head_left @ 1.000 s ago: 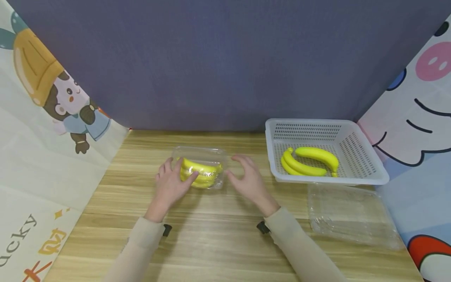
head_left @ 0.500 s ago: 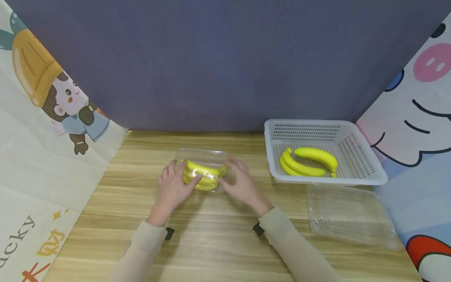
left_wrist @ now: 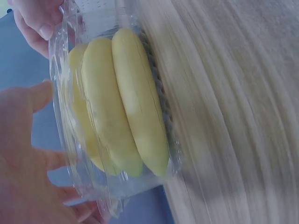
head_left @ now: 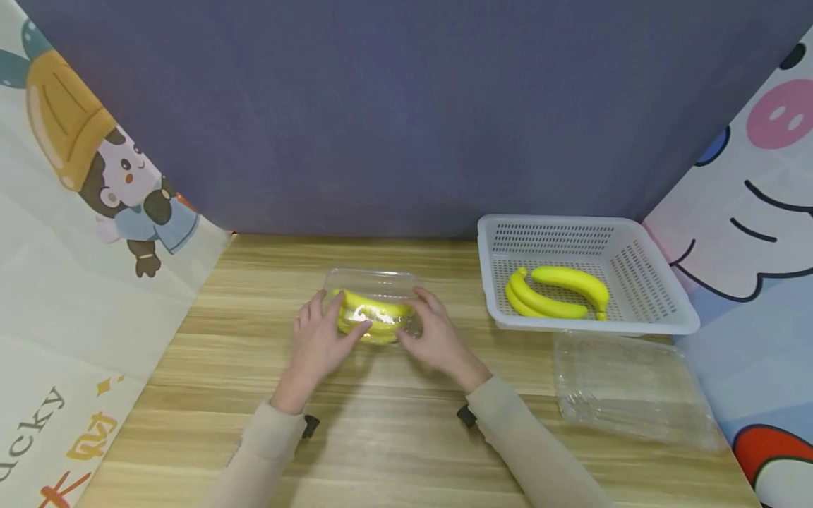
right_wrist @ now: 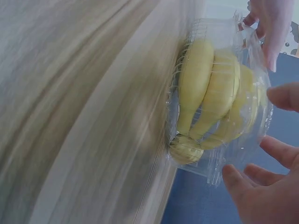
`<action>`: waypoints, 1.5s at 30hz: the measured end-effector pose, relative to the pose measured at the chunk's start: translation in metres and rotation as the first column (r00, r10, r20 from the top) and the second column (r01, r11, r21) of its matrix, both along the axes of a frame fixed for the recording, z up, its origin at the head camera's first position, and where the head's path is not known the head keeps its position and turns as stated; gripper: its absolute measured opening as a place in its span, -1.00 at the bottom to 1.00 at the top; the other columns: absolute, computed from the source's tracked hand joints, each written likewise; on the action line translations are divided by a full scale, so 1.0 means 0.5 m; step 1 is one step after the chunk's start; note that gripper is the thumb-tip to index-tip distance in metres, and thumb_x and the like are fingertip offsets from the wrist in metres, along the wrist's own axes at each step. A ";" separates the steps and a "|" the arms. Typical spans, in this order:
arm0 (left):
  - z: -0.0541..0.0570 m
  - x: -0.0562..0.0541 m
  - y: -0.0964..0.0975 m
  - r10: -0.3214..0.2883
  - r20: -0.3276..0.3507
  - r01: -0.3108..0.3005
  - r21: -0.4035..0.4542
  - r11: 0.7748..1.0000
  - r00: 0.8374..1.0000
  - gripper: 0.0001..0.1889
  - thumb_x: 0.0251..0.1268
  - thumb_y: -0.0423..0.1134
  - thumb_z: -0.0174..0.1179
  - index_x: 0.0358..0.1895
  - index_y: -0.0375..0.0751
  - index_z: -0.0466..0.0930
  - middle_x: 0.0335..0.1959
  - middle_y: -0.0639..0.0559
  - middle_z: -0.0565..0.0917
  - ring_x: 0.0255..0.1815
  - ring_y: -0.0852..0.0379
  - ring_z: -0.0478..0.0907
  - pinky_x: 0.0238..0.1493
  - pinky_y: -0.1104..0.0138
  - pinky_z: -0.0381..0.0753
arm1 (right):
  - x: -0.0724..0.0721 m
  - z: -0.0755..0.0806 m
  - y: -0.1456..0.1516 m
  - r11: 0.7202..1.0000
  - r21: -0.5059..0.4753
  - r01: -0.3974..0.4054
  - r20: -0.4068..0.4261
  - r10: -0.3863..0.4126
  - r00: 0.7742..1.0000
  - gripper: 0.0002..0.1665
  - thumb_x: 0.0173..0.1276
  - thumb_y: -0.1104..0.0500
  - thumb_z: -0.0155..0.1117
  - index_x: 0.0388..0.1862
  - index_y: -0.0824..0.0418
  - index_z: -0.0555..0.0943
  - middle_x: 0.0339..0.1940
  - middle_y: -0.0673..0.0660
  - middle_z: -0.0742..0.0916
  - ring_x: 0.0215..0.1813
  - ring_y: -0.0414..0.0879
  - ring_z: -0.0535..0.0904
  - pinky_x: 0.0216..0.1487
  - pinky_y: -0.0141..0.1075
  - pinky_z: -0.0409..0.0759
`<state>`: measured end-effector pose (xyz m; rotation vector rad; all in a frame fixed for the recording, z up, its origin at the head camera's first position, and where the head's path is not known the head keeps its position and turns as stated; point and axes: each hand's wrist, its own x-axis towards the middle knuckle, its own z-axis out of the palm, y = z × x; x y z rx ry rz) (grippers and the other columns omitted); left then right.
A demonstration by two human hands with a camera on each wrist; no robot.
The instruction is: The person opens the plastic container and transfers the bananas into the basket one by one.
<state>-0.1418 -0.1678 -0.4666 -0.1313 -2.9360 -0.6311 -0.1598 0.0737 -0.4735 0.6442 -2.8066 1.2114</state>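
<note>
A clear plastic clamshell box [head_left: 371,281] sits on the table, left of the middle, with several yellow bananas [head_left: 375,308] inside. In the left wrist view its clear lid [left_wrist: 65,116] covers the bananas. My left hand [head_left: 314,347] holds the box's left end, thumb at the front and fingers at the rim. At the opposite end my right hand [head_left: 438,339] holds it too, with thumb in front and index finger toward the back corner. Fingertips of the right hand [right_wrist: 271,186] meet the lid's edge in the right wrist view.
A white perforated basket [head_left: 495,243] with 3 bananas [head_left: 571,279] stands at the back right. In front of it lies another clear plastic container [head_left: 635,384]. Printed cloths [head_left: 70,303] flank the wooden table [head_left: 394,430], and a dark panel [head_left: 381,120] rises behind.
My right hand has come in from the right and reached the box's right end. The box has slid slightly right, along with my left hand.
</note>
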 end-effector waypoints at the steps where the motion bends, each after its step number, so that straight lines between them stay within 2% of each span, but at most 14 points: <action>1: -0.001 0.001 -0.001 -0.012 -0.007 0.012 -0.002 1.000 1.000 -0.04 0.30 0.46 0.08 0.54 -0.21 0.27 0.55 -0.41 0.11 0.48 -0.46 0.11 0.39 -0.29 0.20 | -0.001 -0.001 0.002 1.000 0.006 0.001 -0.002 -0.001 1.000 -0.22 0.32 -0.03 0.43 0.45 0.20 0.43 0.62 0.25 0.24 0.59 0.20 0.16 0.48 0.20 0.26; 13: 0.001 0.011 -0.004 -0.131 0.002 0.131 -0.016 0.991 0.991 0.00 0.13 0.30 0.38 0.53 -0.22 0.27 0.56 -0.42 0.08 0.49 -0.48 0.10 0.44 -0.34 0.15 | 0.001 0.004 0.035 0.998 0.052 -0.019 -0.005 0.019 1.000 -0.26 0.38 0.01 0.36 0.48 0.17 0.42 0.63 0.27 0.23 0.58 0.25 0.16 0.48 0.25 0.22; 24: 0.000 0.020 0.005 -0.179 -0.003 0.179 0.030 0.983 0.984 0.00 0.07 0.19 0.49 0.54 -0.16 0.27 0.56 -0.39 0.09 0.50 -0.47 0.08 0.44 -0.37 0.11 | 0.017 0.018 0.063 0.983 0.179 -0.029 -0.026 0.034 0.999 -0.22 0.40 0.02 0.36 0.53 0.17 0.36 0.65 0.26 0.19 0.58 0.27 0.16 0.47 0.23 0.24; 32: -0.001 0.026 0.014 -0.204 -0.026 0.205 0.046 0.978 0.979 -0.03 0.06 0.11 0.53 0.52 -0.14 0.30 0.55 -0.38 0.13 0.49 -0.45 0.11 0.43 -0.38 0.12 | 0.026 0.024 0.083 0.964 0.261 -0.056 -0.068 0.076 0.995 -0.18 0.37 0.01 0.37 0.53 0.23 0.35 0.63 0.31 0.20 0.56 0.27 0.19 0.41 0.19 0.38; 37: -0.003 0.032 0.021 -0.210 -0.038 0.212 0.055 0.976 0.977 -0.06 0.07 0.10 0.52 0.51 -0.15 0.33 0.54 -0.38 0.15 0.49 -0.44 0.12 0.44 -0.37 0.12 | 0.029 0.028 0.094 0.948 0.307 -0.083 -0.110 0.122 0.986 -0.13 0.32 0.01 0.39 0.52 0.30 0.34 0.60 0.34 0.24 0.57 0.25 0.18 0.46 0.14 0.33; 41: -0.005 0.035 0.025 -0.219 -0.062 0.222 0.046 0.974 0.974 -0.10 0.07 0.07 0.53 0.49 -0.14 0.37 0.53 -0.38 0.17 0.49 -0.43 0.13 0.44 -0.36 0.12 | 0.032 0.027 0.100 0.924 0.369 -0.096 -0.155 0.163 0.974 -0.09 0.29 -0.01 0.41 0.53 0.28 0.32 0.58 0.35 0.28 0.57 0.24 0.17 0.49 0.13 0.28; 45: -0.007 0.038 0.030 -0.228 -0.076 0.232 0.043 0.972 0.971 -0.11 0.07 0.08 0.53 0.48 -0.12 0.39 0.52 -0.38 0.19 0.48 -0.43 0.15 0.44 -0.35 0.15 | 0.034 0.025 0.102 0.896 0.434 -0.091 -0.202 0.195 0.960 -0.09 0.26 -0.04 0.45 0.52 0.22 0.36 0.55 0.35 0.32 0.56 0.25 0.18 0.44 0.16 0.35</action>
